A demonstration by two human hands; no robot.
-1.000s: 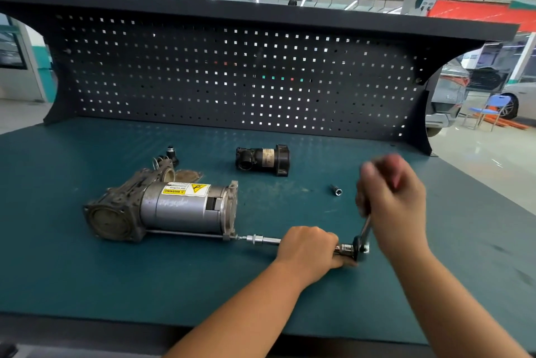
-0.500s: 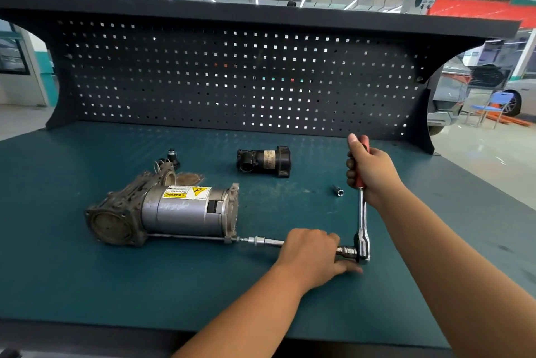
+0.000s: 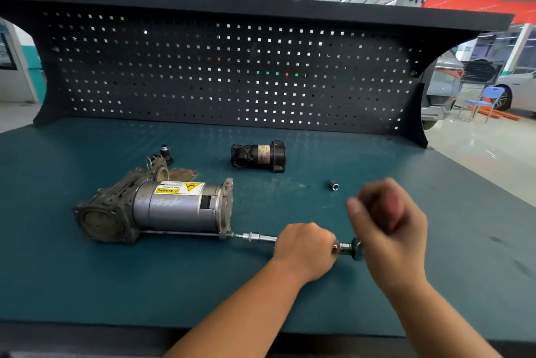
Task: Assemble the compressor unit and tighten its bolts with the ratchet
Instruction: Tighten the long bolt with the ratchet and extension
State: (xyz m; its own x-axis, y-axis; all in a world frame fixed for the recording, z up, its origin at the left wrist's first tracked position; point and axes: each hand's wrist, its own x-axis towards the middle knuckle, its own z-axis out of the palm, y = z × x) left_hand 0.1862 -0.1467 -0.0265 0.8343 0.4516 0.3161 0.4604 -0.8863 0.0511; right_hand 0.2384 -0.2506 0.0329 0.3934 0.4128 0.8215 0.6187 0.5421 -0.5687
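The grey compressor unit (image 3: 162, 209) lies on its side on the green bench, with a yellow warning label on top. A long bolt runs along its near side, and a chrome extension bar (image 3: 258, 238) meets the bolt's right end. My left hand (image 3: 304, 247) grips that extension bar near the ratchet head (image 3: 352, 249). Blurred by motion, my right hand (image 3: 388, 224) is wrapped round the ratchet's red handle above the head. Most of the handle is hidden in my fist.
A black cylindrical part (image 3: 258, 156) lies behind the compressor, near the pegboard (image 3: 232, 73). A loose socket (image 3: 333, 185) sits right of centre. A small black cap (image 3: 166, 151), a spring ring and a flat gasket (image 3: 182, 174) lie behind the compressor's left end.
My right hand has swung the ratchet handle from its far position back towards me and down. My left hand and the compressor have stayed put.
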